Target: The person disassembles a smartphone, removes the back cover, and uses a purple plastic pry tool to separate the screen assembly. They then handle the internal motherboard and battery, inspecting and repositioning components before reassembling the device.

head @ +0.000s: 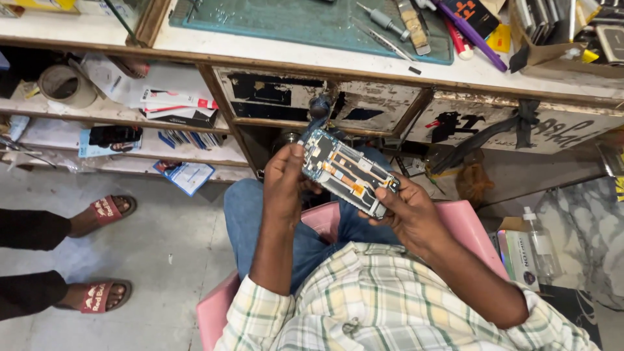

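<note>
An opened phone (346,171) with its back cover off shows a circuit board and orange flex cables. I hold it over my lap, tilted, in both hands. My left hand (284,184) grips its upper left end, thumb on the edge. My right hand (407,212) holds the lower right end from beneath, fingers wrapped around the side. I sit on a pink chair (465,224), in blue jeans and a checked shirt.
The workbench (312,62) ahead carries a green mat (305,23), a screwdriver (383,18), tweezers, a purple tool (473,36) and boxes. Worn drawers (312,97) sit below. Shelves with papers (175,107) stand left. Another person's sandalled feet (97,250) are on the floor at left. A clear bottle (538,244) stands right.
</note>
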